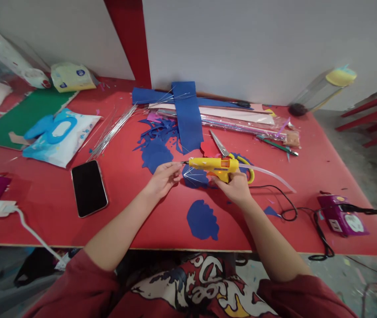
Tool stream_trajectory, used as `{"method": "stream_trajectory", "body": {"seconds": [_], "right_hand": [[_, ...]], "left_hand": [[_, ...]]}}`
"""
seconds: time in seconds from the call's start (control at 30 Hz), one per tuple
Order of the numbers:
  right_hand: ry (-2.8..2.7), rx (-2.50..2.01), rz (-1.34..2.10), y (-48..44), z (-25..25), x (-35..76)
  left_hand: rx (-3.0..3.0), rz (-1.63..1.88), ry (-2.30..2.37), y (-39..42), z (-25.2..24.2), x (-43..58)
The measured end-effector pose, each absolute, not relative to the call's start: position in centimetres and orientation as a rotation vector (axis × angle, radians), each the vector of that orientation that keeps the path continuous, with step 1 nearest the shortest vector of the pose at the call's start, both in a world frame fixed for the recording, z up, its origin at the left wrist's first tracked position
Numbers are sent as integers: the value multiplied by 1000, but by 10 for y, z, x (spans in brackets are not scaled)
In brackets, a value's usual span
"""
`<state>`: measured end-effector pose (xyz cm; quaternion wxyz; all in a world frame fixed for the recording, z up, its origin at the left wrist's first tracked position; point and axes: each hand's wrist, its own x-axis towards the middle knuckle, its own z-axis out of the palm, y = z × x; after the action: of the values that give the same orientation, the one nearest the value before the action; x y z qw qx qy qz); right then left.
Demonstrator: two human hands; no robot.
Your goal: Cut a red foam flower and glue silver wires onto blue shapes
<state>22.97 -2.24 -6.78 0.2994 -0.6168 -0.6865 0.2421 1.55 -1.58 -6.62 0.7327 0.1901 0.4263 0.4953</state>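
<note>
My right hand (236, 187) is wrapped round the handle of a yellow hot glue gun (213, 164), with a long clear glue stick (271, 173) poking out of its back. The gun's nozzle points left, close to the fingertips of my left hand (165, 176). That hand is closed in a pinch on thin wires (195, 175), which fan out to the right over a blue cut-out piece (196, 181). Another scalloped blue cut-out (203, 220) lies nearer the table's front edge. Behind the gun rest scissors (219, 143) with yellow handles, partly hidden.
Blue scraps (160, 132), crossed blue strips (188, 119) and a bundle of thin wires (115, 130) lie farther back. At left are a phone (89, 188) and a wipes pack (62, 134). A purple power box (342, 215) with a black cord (289, 212) sits right.
</note>
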Motion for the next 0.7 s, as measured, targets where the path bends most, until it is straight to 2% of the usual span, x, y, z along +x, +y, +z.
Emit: {"method": "stream_trajectory", "body": {"seconds": [0.7], "right_hand": [[-1829,-1677,649,-23,-66,230]], "left_hand": [[387,1091,900,-16,-63,16]]}}
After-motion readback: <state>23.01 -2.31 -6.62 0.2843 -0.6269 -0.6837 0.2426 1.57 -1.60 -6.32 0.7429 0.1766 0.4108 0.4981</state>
